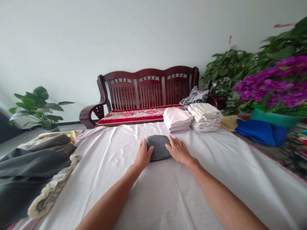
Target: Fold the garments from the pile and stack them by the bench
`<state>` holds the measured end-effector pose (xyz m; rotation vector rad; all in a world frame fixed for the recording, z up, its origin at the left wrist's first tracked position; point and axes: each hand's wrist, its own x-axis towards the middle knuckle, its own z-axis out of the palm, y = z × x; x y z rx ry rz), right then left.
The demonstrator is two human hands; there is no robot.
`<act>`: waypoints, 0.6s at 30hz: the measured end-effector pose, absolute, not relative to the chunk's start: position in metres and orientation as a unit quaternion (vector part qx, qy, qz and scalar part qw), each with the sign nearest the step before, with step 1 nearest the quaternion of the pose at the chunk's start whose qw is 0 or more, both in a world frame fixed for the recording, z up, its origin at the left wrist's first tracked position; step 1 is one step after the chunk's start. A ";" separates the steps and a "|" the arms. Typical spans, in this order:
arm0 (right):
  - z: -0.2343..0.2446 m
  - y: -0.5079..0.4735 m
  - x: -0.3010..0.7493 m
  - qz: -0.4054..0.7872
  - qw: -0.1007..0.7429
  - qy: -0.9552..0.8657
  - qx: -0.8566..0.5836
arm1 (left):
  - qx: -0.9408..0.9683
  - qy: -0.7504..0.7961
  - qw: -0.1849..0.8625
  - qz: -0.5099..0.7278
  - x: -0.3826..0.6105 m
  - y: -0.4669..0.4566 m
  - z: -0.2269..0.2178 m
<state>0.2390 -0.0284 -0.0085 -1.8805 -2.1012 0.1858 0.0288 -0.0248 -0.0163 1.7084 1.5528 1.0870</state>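
A dark grey folded cloth (158,147) lies in a compact bundle on the white sheet (115,179), in the middle of the view. At its left edge is my left hand (144,153), the thumb on top and the fingers along the side. My right hand (178,149) grips the opposite edge, with its thumb on the cloth and its fingers stretched along the far corner. Just beyond, to the right, stand a stack of folded pinkish striped cloths (177,119) and a stack of folded white cloths (205,117).
Dark grey garments (28,172) and a gathered cream band (55,188) are heaped on the left. A wooden bench (147,89) stands behind the sheet. On the right are a blue cloth (261,131) and purple flowers (275,81); a potted plant (43,108) is at far left.
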 end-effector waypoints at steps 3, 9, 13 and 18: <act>-0.009 -0.031 0.237 0.048 0.171 -0.721 -0.670 | 0.450 0.558 0.493 0.493 0.037 -0.015 -0.003; -0.011 -0.031 0.240 0.049 0.223 -0.723 -0.652 | 0.387 0.480 0.631 0.471 0.058 -0.025 0.018; -0.012 -0.028 0.249 0.144 0.324 -0.692 -0.628 | 0.382 0.435 0.635 0.511 0.065 -0.034 0.025; -0.004 -0.025 0.252 0.400 0.499 -0.570 -0.516 | 0.379 0.375 0.664 0.524 0.063 -0.035 0.047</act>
